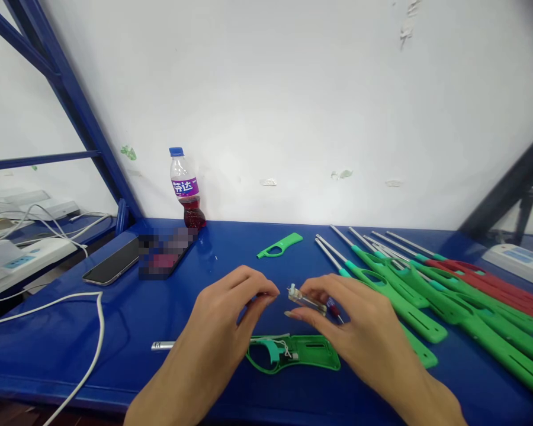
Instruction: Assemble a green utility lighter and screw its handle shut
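My right hand [359,322] holds a small clear lighter fuel tank [307,300] between thumb and fingers, its pale valve end toward the left. Beside that tank, under the fingers, a dark red-and-blue object with a thin metal shaft [334,309] shows in part. Thumb and forefinger of my left hand [222,319] are pinched together just left of the valve end; whatever they hold is too small to make out. Below both hands lies an opened green gas lighter half-shell [317,353] with a teal trigger, white wires and a metal tube [162,345].
A loose green shell half [288,241] lies farther back. Several green lighters [408,307] and red ones [493,284] are heaped at the right. On the left are a phone [113,260], a soda bottle [185,189] and a white cable [100,331]. A white wall stands behind the blue table.
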The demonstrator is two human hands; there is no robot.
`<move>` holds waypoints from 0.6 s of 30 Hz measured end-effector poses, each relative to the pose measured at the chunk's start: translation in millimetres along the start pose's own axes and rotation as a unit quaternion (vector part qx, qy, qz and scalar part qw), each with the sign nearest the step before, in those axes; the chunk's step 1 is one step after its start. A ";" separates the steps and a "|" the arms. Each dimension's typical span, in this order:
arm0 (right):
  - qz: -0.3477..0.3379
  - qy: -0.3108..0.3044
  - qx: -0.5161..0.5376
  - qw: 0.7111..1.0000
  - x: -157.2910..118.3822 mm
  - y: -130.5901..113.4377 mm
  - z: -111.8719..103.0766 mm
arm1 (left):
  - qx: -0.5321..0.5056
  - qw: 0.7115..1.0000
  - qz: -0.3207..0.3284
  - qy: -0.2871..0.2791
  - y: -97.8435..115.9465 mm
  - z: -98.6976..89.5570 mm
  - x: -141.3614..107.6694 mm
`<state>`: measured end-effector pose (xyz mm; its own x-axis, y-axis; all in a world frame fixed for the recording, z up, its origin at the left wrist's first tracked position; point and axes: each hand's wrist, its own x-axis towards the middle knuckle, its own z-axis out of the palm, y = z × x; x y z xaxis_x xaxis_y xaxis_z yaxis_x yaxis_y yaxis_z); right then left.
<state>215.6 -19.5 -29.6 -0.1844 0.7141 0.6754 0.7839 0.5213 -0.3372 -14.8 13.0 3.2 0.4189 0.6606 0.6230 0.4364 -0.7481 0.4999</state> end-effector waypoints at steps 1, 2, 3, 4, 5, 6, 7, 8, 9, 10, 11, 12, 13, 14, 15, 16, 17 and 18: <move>0.002 0.000 0.004 1.000 -0.1 -0.4 -0.1 | -0.001 1.000 0.004 0.000 0.6 0.3 0.0; 0.004 -0.001 0.009 1.000 -0.2 -1.0 -0.3 | -0.001 1.000 0.010 0.001 1.3 0.6 0.0; 0.006 -0.003 0.015 1.000 -0.3 -1.5 -0.5 | -0.001 1.000 0.016 0.000 2.0 0.9 -0.1; 0.007 -0.005 0.018 1.000 -0.4 -2.1 -0.8 | -0.001 1.000 0.022 0.000 2.6 1.3 -0.2; 0.007 -0.008 0.020 1.000 -0.3 -2.6 -1.0 | 0.000 1.000 0.027 0.001 3.2 1.9 -0.4; 0.005 -0.010 0.020 1.000 -0.3 -3.1 -1.2 | 0.001 1.000 0.031 0.001 3.6 2.5 -0.5; 0.002 -0.012 0.020 1.000 -0.2 -3.5 -1.4 | 0.003 0.999 0.033 0.000 4.0 3.2 -0.7; -0.001 -0.017 0.020 1.000 0.0 -3.9 -1.5 | 0.004 0.999 0.034 -0.003 4.2 3.9 -1.0; -0.006 -0.021 0.019 1.000 0.1 -4.1 -1.6 | 0.006 0.999 0.034 -0.007 4.4 4.4 -1.3; -0.011 -0.026 0.018 0.999 0.1 -4.3 -1.6 | 0.008 0.999 0.035 -0.009 4.6 4.7 -1.7; -0.015 -0.029 0.017 0.999 0.0 -4.3 -1.6 | 0.011 0.999 0.038 -0.010 4.7 4.8 -2.1; -0.016 -0.030 0.016 0.999 -0.1 -4.2 -1.6 | 0.013 0.999 0.041 -0.012 4.9 4.6 -2.5; -0.014 -0.029 0.015 0.999 -0.3 -4.1 -1.5 | 0.015 0.999 0.043 -0.013 5.0 4.3 -3.0; -0.011 -0.026 0.015 1.000 -0.5 -3.9 -1.4 | 0.016 0.999 0.045 -0.013 5.0 3.9 -3.4; -0.008 -0.023 0.015 1.000 -0.7 -3.7 -1.3 | 0.018 0.999 0.045 -0.014 5.0 3.5 -3.7; -0.005 -0.022 0.016 1.000 -0.9 -3.6 -1.2 | 0.021 0.999 0.044 -0.015 4.9 3.3 -4.0; -0.005 -0.020 0.017 1.000 -1.0 -3.6 -1.2 | 0.025 0.999 0.043 -0.017 4.8 3.4 -4.2; -0.006 -0.020 0.018 1.000 -1.0 -3.8 -1.2 | 0.030 0.999 0.042 -0.017 4.7 3.7 -4.3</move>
<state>213.5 -22.8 -28.2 -0.2179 0.7246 0.6538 0.7597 0.5465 -0.3525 -11.6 6.8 0.6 0.4822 0.5988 0.6395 0.4450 -0.7962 0.4100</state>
